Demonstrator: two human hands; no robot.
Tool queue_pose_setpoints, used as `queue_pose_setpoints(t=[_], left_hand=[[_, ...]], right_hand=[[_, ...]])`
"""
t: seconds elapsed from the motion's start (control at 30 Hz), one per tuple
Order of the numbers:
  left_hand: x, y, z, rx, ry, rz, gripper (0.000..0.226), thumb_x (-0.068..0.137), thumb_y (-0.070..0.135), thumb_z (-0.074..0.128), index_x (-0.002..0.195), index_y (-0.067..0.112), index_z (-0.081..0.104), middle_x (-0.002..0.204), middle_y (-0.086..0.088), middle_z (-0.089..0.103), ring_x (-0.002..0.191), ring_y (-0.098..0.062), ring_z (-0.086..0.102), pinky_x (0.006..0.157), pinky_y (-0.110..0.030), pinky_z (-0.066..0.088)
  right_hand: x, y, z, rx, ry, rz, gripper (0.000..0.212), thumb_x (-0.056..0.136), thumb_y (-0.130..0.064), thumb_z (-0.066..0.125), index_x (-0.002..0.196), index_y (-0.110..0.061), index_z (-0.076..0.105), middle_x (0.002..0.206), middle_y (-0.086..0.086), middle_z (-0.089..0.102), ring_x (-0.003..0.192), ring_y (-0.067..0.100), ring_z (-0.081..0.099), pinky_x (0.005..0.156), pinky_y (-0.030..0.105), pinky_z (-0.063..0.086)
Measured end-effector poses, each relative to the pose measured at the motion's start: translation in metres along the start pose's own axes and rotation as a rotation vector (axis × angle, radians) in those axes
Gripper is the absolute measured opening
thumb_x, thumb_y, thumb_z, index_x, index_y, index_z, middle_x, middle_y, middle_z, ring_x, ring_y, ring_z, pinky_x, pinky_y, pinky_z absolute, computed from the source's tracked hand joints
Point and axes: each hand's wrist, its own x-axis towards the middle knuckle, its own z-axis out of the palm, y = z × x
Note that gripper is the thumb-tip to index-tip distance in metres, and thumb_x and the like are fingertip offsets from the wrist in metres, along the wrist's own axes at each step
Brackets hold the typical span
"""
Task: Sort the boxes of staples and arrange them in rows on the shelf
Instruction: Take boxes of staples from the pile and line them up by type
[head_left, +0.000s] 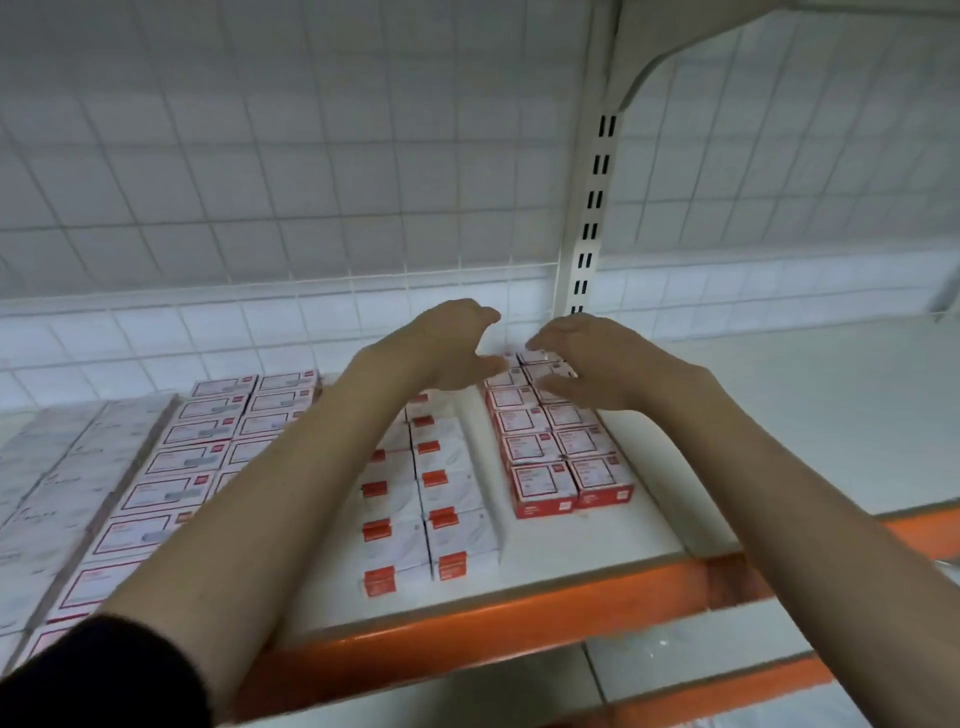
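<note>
The left forearm (291, 488) hides several boxes; the print on the box labels (540, 480) seems too blurred to read.

White shelf (779, 415) carries staple boxes (545, 447) in rows

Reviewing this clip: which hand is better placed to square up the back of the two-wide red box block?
Right, probably. The right hand hovers directly over the rear red-sided staple boxes, fingers spread. The left hand sits beside the block's left edge, over the gap.

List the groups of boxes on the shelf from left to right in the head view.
Pale grey-white boxes → white boxes with red borders → white boxes with red corner tabs → small red-sided boxes → bare shelf.
</note>
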Motion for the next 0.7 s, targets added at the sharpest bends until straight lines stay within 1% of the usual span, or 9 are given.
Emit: queue_pose_setpoints(t=[0.07, 0.17, 0.3, 0.4, 0.47, 0.53, 0.63, 0.7], left_hand=[[0.027, 0.005, 0.003, 0.03, -0.034, -0.048, 0.061, 0.093, 0.04, 0.051, 0.143, 0.011, 0.031, 0.148, -0.009, 0.033, 0.136, -0.023, 0.028, 0.108, -0.033, 0.025], [0.059, 0.011, 0.015, 0.081, -0.092, -0.131, 0.053, 0.095, 0.037, 0.046, 0.138, 0.008, 0.039, 0.143, -0.011, 0.04, 0.132, -0.026, 0.035, 0.104, -0.034, 0.031], [0.082, 0.012, 0.042, 0.111, -0.178, -0.224, 0.042, 0.095, 0.032, 0.044, 0.127, 0.005, 0.051, 0.128, -0.011, 0.054, 0.117, -0.026, 0.051, 0.094, -0.034, 0.042], [0.088, 0.009, 0.06, 0.114, -0.207, -0.254, 0.031, 0.092, 0.024, 0.044, 0.113, 0.005, 0.059, 0.114, -0.01, 0.06, 0.102, -0.025, 0.057, 0.079, -0.03, 0.045], [0.09, 0.008, 0.069, 0.116, -0.216, -0.272, 0.022, 0.091, 0.016, 0.044, 0.102, 0.006, 0.06, 0.106, -0.009, 0.062, 0.094, -0.023, 0.057, 0.072, -0.028, 0.043], [0.091, 0.008, 0.077, 0.099, -0.201, -0.28, 0.02, 0.091, 0.015, 0.043, 0.1, 0.008, 0.06, 0.103, -0.008, 0.061, 0.093, -0.023, 0.057, 0.075, -0.029, 0.046], [0.091, 0.009, 0.086, 0.09, -0.148, -0.259, 0.025, 0.092, 0.016, 0.04, 0.106, 0.008, 0.059, 0.107, -0.009, 0.058, 0.101, -0.025, 0.055, 0.083, -0.033, 0.048], [0.089, 0.008, 0.089, 0.078, -0.111, -0.234, 0.025, 0.093, 0.016, 0.038, 0.105, 0.006, 0.058, 0.107, -0.009, 0.056, 0.103, -0.027, 0.054, 0.085, -0.036, 0.047]], right_hand=[[0.017, 0.018, -0.002, -0.044, -0.025, -0.008, 0.048, 0.093, -0.035, 0.05, 0.137, -0.018, 0.042, 0.14, 0.003, 0.044, 0.129, 0.021, 0.037, 0.104, 0.038, 0.035], [0.041, 0.038, 0.001, -0.081, -0.084, -0.012, 0.046, 0.093, -0.031, 0.05, 0.136, -0.015, 0.043, 0.137, 0.006, 0.046, 0.126, 0.023, 0.04, 0.101, 0.04, 0.038], [0.062, 0.052, 0.023, -0.066, -0.189, -0.034, 0.041, 0.094, -0.025, 0.048, 0.133, -0.011, 0.047, 0.133, 0.009, 0.049, 0.12, 0.026, 0.047, 0.099, 0.041, 0.041], [0.07, 0.059, 0.044, -0.044, -0.235, -0.041, 0.027, 0.093, -0.012, 0.044, 0.118, -0.007, 0.055, 0.121, 0.011, 0.057, 0.109, 0.025, 0.054, 0.093, 0.04, 0.045], [0.074, 0.061, 0.055, -0.046, -0.227, -0.066, 0.019, 0.09, -0.004, 0.045, 0.102, -0.006, 0.059, 0.109, 0.011, 0.061, 0.094, 0.022, 0.057, 0.085, 0.037, 0.049], [0.073, 0.062, 0.06, -0.043, -0.217, -0.078, 0.017, 0.088, 0.0, 0.045, 0.095, -0.005, 0.059, 0.1, 0.008, 0.061, 0.085, 0.02, 0.056, 0.078, 0.032, 0.05], [0.072, 0.061, 0.067, -0.028, -0.205, -0.064, 0.021, 0.086, 0.004, 0.043, 0.097, -0.004, 0.06, 0.094, 0.006, 0.059, 0.079, 0.017, 0.052, 0.068, 0.028, 0.045], [0.073, 0.062, 0.072, -0.006, -0.189, -0.055, 0.02, 0.085, 0.003, 0.045, 0.096, -0.005, 0.06, 0.097, 0.006, 0.06, 0.082, 0.018, 0.056, 0.07, 0.03, 0.048]])
